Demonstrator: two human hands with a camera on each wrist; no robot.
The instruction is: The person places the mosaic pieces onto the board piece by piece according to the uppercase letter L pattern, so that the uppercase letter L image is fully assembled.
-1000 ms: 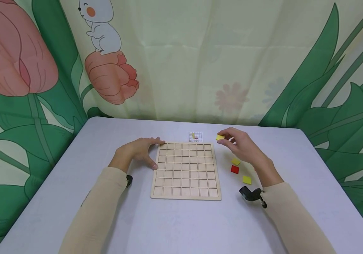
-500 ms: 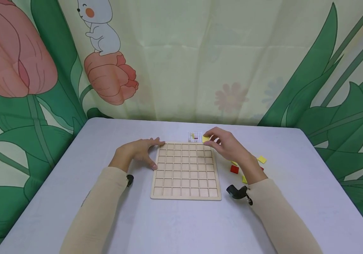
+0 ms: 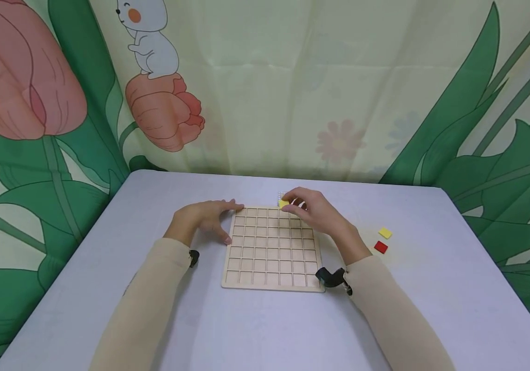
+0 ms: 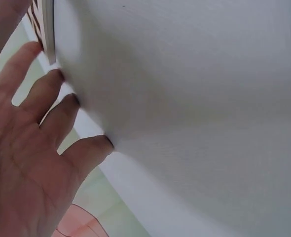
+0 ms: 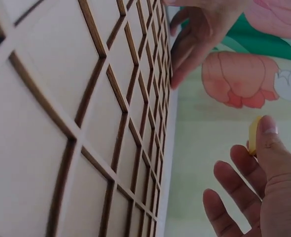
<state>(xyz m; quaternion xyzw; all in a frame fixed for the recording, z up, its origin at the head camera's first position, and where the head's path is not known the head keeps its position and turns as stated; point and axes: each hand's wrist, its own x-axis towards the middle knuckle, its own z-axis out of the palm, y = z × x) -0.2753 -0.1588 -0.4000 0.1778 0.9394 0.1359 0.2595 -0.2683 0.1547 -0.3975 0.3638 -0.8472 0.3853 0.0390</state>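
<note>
Yellow tile (image 3: 284, 204) in right hand (image 3: 313, 212) over wooden grid board (image 3: 271, 247).

grid board (image 3: 271, 247): pale matt wood; table (image 3: 265, 330): smooth matt; backdrop (image 3: 265, 87): printed cloth

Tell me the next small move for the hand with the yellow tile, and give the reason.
Probably lower the yellow tile into a cell at the far edge of the wooden grid board. The right hand pinches it just above that edge, every visible cell is bare, and the left hand rests flat against the board's left edge.
</note>
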